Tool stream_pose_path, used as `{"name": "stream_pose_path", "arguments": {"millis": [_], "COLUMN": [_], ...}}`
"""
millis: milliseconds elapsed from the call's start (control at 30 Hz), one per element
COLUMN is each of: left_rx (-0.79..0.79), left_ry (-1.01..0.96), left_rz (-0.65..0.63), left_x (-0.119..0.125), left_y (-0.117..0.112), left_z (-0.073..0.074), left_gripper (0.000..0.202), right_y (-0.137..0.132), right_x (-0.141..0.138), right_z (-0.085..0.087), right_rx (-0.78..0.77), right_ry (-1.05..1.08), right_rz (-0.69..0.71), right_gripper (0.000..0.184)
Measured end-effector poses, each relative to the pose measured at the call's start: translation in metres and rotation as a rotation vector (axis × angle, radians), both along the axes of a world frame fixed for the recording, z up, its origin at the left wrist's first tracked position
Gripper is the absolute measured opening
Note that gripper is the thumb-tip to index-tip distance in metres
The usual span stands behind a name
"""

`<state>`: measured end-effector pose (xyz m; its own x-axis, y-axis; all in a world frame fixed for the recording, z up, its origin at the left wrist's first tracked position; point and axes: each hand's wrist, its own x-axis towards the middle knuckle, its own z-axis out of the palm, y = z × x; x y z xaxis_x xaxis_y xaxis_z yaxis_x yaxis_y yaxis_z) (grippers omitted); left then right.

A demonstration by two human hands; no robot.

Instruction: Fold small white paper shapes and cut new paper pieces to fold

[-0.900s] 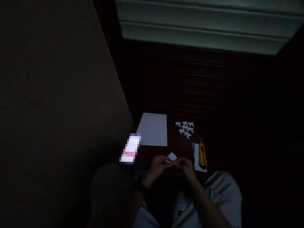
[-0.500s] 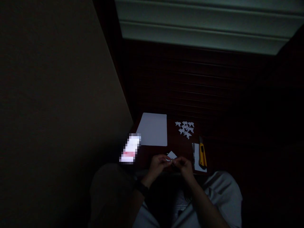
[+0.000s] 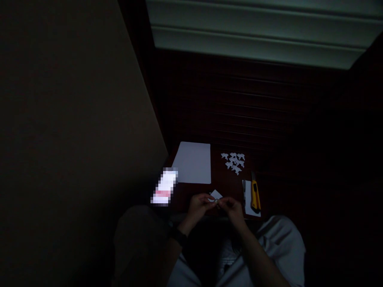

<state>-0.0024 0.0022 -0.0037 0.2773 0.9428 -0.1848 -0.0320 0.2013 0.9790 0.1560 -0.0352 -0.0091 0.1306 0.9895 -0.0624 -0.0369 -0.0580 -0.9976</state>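
Observation:
Between my fingertips at the near edge of the dark table [image 3: 191,193] is a small piece of white paper [image 3: 216,194], its upper corner pointing away from me. My left hand [image 3: 198,205] pinches its left side, thumb and forefinger closed. From the other side my right hand [image 3: 231,207] is closed on the paper's right part. Both sets of fingertips almost meet and hide the paper's lower part, so its folds cannot be made out. Beyond my hands, several small folded white paper shapes [image 3: 233,161] lie in a cluster.
A large white sheet [image 3: 194,163] lies at the back left. A lit, blurred-out phone-like screen [image 3: 164,187] is at the left edge. On the right, a yellow box cutter [image 3: 255,197] rests over white paper [image 3: 248,203]. A wall [image 3: 89,99] rises on the left.
My hands have stayed in nearly the same place, still pinching the paper; only the fingertips have shifted very slightly. Everything else on the table is unchanged.

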Motion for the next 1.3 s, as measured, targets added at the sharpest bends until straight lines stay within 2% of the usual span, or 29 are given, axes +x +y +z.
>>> {"name": "stream_pose_path", "arguments": {"millis": [300, 433, 567, 767, 1100, 1300], "left_rx": [-0.001, 0.003, -0.002, -0.023, -0.006, -0.037], "left_ry": [-0.046, -0.06, -0.092, -0.094, -0.056, -0.073], "left_rz": [0.011, 0.031, 0.03, 0.016, 0.008, 0.003], "left_x": [0.002, 0.002, 0.0, -0.002, -0.002, -0.002], "left_y": [0.0, -0.001, -0.002, -0.003, -0.004, -0.006], "left_z": [-0.003, 0.0, 0.005, 0.01, 0.013, 0.012], "left_gripper": [0.025, 0.026, 0.03, 0.033, 0.033, 0.035], "right_y": [0.001, 0.002, 0.003, 0.002, 0.004, 0.004], "right_x": [-0.002, -0.003, -0.001, 0.001, 0.0, 0.001], "right_z": [-0.002, -0.003, -0.001, 0.003, 0.001, 0.006], "right_rx": [0.009, 0.017, 0.016, 0.009, -0.03, -0.051], "right_ry": [0.076, 0.155, 0.169, 0.166, 0.276, 0.292], "right_rz": [-0.026, -0.059, -0.035, -0.03, -0.052, -0.023], "right_gripper": [0.019, 0.028, 0.037, 0.033, 0.041, 0.043]}}
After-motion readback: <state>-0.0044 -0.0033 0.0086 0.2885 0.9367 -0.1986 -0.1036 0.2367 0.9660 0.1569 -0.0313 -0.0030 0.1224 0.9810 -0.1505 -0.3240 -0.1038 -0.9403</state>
